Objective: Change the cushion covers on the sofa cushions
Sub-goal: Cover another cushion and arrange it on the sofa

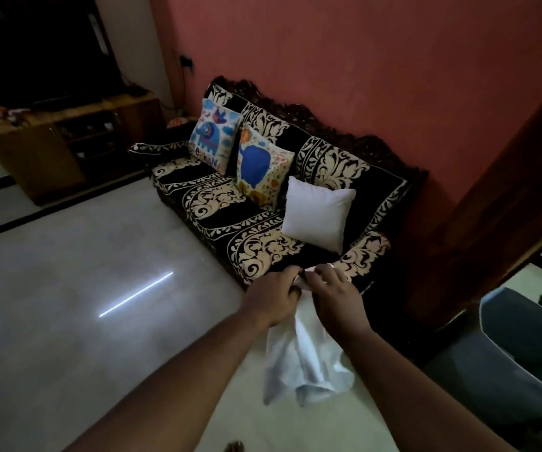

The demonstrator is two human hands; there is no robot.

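Both hands' grip [302,282] pinching white cover [302,360], cushion [213,133] lettering unreadable

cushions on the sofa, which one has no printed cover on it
The plain white cushion, nearest the hands. The other two, the blue elephant cushion and the cushion beside it, carry colourful printed covers.

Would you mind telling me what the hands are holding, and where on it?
Both the left hand and right hand pinch the white cover at its top edge.
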